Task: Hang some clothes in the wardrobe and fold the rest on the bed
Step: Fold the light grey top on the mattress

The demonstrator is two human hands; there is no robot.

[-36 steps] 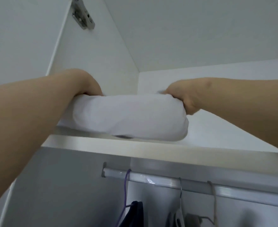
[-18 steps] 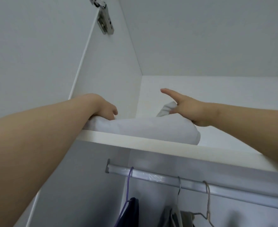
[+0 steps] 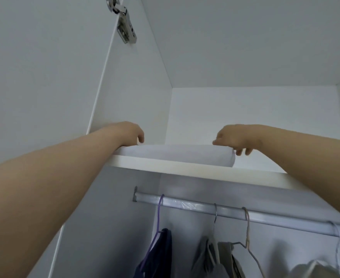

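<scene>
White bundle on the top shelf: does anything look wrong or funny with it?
A little. The folded white cloth sits right at the front edge of the top shelf, and its right end seems to bulge over the lip. Nothing looks torn or spilled.

We have brought the white folded cloth bundle (image 3: 177,155) down from above the edge, and it now lies flat on the white top shelf (image 3: 205,174). Our right hand (image 3: 235,137) has let go of it; the fingers now hang loose over its right end.
</scene>
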